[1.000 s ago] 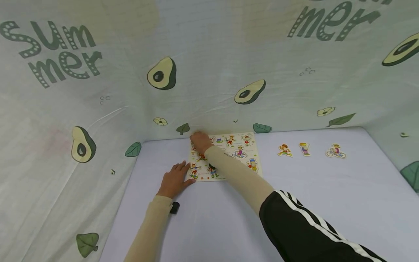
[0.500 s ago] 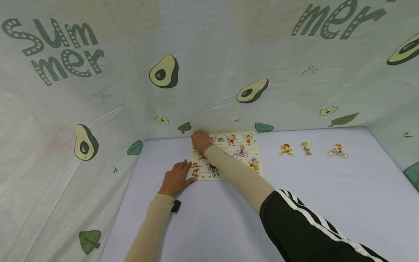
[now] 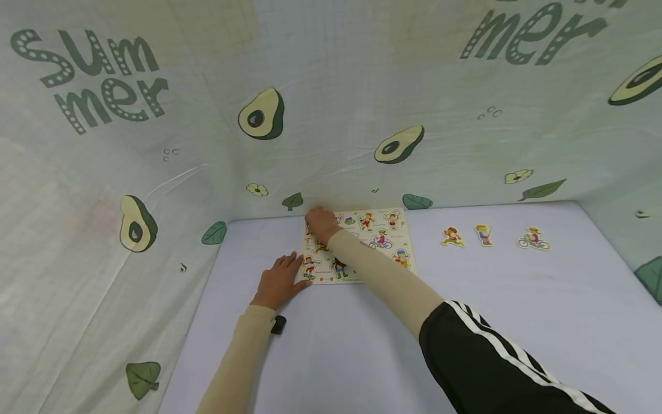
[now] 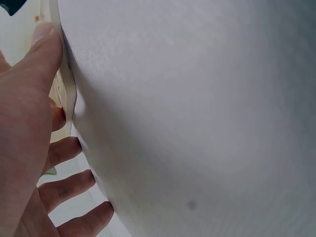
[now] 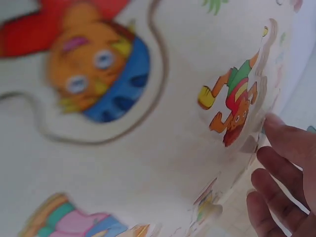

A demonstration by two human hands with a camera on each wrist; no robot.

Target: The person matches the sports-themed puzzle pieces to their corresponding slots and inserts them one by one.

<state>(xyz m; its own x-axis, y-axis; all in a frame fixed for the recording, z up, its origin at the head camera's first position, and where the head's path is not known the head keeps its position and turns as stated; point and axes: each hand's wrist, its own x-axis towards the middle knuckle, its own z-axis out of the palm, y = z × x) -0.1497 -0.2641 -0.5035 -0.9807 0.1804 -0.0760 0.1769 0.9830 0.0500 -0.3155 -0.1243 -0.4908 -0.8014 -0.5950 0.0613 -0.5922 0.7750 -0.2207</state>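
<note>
A flat wooden picture puzzle board (image 3: 400, 236) with cartoon children lies at the back of the table. My left hand (image 3: 278, 284) rests at its left front corner, fingers spread along the left side. In the left wrist view the thumb (image 4: 43, 49) lies on the board's edge. My right hand (image 3: 322, 224) is bent over the board's far left corner. The right wrist view shows its thumb and fingertips close together at the board's edge, around a small puzzle piece (image 5: 251, 143) seen nearly edge-on and mostly hidden. A running-child figure (image 5: 237, 101) lies beside the thumb.
To the board's right lie three loose pieces on the white table (image 3: 486, 310): a runner (image 3: 452, 236), a standing figure (image 3: 484, 235) and a cyclist (image 3: 533, 238). A printed cloth wall (image 3: 331, 86) rises right behind the board.
The right hand stays at the far left corner of the board with only a slight shift to the right. The left hand keeps its place; the head view has moved a little.
</note>
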